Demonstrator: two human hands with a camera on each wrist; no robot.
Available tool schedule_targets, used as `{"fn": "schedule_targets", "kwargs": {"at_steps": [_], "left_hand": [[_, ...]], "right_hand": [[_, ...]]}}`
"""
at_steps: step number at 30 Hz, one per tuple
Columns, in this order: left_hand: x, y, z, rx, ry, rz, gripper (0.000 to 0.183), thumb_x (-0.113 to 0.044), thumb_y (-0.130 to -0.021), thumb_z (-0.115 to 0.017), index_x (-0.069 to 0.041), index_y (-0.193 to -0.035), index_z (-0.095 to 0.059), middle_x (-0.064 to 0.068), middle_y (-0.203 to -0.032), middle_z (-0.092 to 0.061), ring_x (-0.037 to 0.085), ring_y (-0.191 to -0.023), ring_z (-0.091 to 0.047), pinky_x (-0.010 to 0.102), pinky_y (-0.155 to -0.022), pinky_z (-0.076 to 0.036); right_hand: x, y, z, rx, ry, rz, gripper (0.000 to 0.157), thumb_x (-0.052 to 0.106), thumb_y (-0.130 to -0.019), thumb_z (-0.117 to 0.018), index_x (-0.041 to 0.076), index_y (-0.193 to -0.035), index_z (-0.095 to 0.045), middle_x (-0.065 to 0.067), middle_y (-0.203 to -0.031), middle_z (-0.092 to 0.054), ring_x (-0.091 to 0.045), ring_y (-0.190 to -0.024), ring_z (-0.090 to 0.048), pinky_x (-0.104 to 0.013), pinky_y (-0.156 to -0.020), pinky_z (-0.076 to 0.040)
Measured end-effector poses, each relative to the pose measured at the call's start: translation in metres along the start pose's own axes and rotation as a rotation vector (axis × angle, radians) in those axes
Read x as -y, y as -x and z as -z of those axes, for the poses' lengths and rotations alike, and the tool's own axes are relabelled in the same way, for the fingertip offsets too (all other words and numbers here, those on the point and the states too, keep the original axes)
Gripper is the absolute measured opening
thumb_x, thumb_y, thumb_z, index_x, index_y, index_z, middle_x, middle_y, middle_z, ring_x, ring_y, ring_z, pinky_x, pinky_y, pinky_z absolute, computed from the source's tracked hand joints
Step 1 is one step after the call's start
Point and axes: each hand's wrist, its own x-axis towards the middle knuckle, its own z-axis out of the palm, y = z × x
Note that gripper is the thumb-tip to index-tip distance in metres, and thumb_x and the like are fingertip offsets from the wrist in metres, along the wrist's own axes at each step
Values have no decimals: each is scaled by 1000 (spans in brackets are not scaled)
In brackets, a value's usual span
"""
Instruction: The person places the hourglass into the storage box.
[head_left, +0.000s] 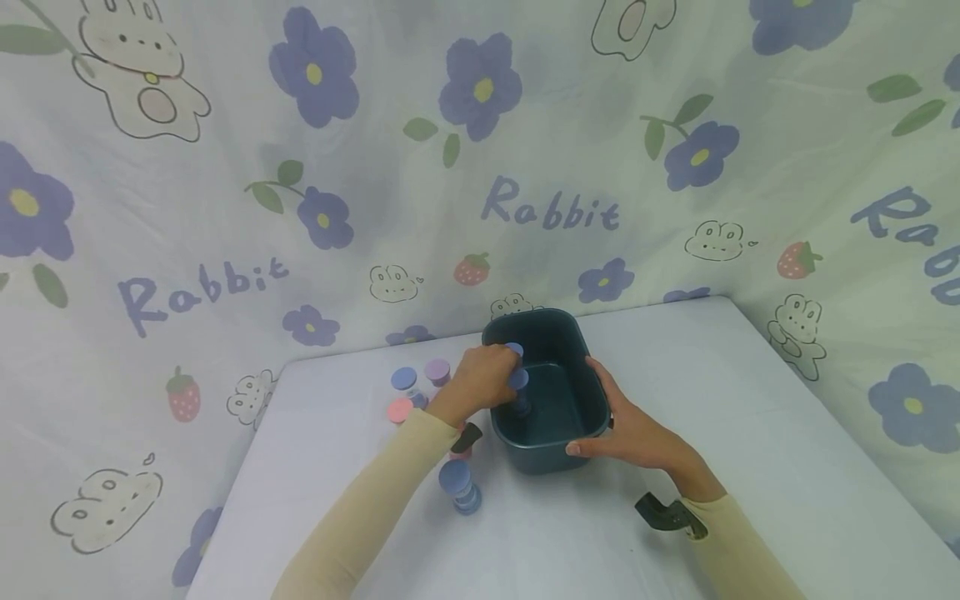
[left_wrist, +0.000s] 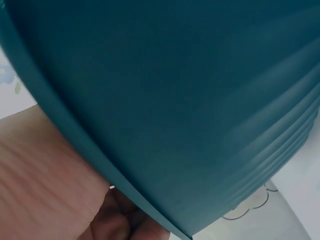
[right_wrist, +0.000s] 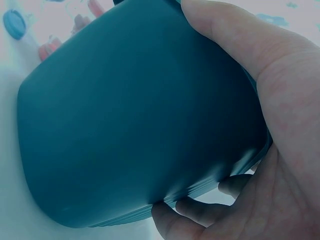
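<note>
Over the bin (head_left: 536, 459) the left hand (head_left: 486, 377) bends, its hold unclear; the right hand (head_left: 636, 433) clasps the bin.

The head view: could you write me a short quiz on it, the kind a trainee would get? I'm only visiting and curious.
1. True or false: a blue item is on the white table, outside the dark teal bin.
2. Fill in: the repeated word printed on the backdrop is "____".
3. Which does the person's right grip hold? A) a pink item, B) the dark teal bin, C) the backdrop.

Key: 1. True. 2. Rabbit. 3. B.
</note>
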Motion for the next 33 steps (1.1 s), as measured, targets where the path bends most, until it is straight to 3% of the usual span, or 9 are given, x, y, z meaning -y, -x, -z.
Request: {"fn": "schedule_targets", "kwargs": {"at_steps": [8,14,22,29,33], "left_hand": [[1,6,3,-17,58,-26,38,-21,-81,-87,-9,-114,-71,6,-109,-72,22,-95,-67,39,-86,-62],[10,20,13,-59,268,-26,48,-24,-86,-83,-8,-129,-68,10,-121,-70,24,-107,-66,42,-99,-59],[31,59,32,-272,428,42,53,-30,-88,-83,-11,-134,-66,8,-130,-71,27,-120,-66,47,-105,-57],[55,93,31,-398,552,165,53,-33,-89,-81,-18,-136,-64,6,-129,-70,29,-123,-64,55,-106,-54],[72,110,27,-552,578,154,48,-24,-87,-84,-14,-131,-68,8,-126,-73,30,-119,-68,51,-106,-56]], "right_hand": [[-1,-1,1,2,-22,3,128,41,-79,-88,28,-166,6,-16,-175,0,-54,-156,-17,-79,-113,-34],[0,0,0,2,-19,-5,129,44,-79,-88,29,-166,6,-16,-175,-1,-54,-155,-19,-78,-113,-35],[2,-1,0,-3,8,-26,131,46,-77,-89,28,-166,5,-17,-175,-1,-55,-155,-20,-77,-111,-37],[1,-1,0,-2,4,-25,130,46,-77,-88,29,-166,6,-18,-175,-1,-55,-154,-20,-77,-111,-38],[1,-1,-1,-3,-10,-29,130,45,-77,-88,29,-166,5,-18,-175,0,-55,-155,-19,-77,-111,-37]]}}
